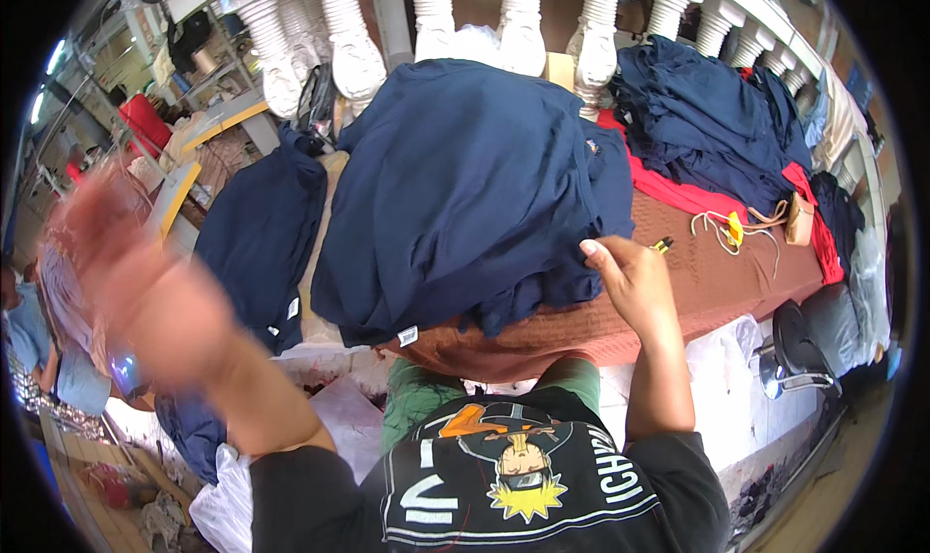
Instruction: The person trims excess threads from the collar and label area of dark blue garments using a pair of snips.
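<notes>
The right hand (637,280) appears to hold a narrow thumb-and-finger pinch on the right edge of the large, loosely heaped navy-blue cloth garment (455,185), which lies over the brown textured table cover (712,280). The blurred left hand (172,306) is raised off to the left; I cannot tell its grip. Pinching close to the edge should avoid snagging underlying layers; smoothing folds outward would help keep the cloth flat.

Left grip (160,296) raised, blurred; right grip (635,280) pinched.
</notes>
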{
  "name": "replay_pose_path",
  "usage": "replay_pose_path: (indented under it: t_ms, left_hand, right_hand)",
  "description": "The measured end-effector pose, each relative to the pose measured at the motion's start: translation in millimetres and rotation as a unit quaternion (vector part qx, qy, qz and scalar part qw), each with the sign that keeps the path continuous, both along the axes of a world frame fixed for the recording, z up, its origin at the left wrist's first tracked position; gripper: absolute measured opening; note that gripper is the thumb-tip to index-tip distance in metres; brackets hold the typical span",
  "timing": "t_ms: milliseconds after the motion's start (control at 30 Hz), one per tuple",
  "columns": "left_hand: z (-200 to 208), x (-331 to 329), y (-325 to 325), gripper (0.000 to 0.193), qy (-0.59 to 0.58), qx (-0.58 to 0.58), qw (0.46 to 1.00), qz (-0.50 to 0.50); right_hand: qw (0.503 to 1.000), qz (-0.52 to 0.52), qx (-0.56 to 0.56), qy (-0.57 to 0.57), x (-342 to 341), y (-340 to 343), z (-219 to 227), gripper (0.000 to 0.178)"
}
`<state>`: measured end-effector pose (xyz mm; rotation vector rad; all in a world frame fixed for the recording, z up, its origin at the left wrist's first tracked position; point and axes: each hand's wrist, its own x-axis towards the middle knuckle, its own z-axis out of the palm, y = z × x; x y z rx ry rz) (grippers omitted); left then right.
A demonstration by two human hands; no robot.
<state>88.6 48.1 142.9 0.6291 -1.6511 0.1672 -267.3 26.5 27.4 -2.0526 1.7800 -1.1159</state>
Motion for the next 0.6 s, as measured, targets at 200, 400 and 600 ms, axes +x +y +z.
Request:
replay_pose_path:
  t_ms: [200, 400, 600]
  left_hand:
    - [-195, 72, -104, 0.066, 0.047, 0.583, 0.8, 0.132]
    - [-134, 81, -104, 0.028, 0.156, 0.522, 0.836, 0.069]
    - [-2, 121, -84, 0.031, 0.337, 0.318, 0.885, -0.051]
  right_hand:
    - [0.925, 0.12, 0.209, -0.294, 22, -35, -56, 0.043]
    - [0.946, 0.153, 0.093, -0.271, 29, -52, -19, 0.037]
    - [0.928, 0.174, -0.015, -0.33, 46, -88, 117, 0.032]
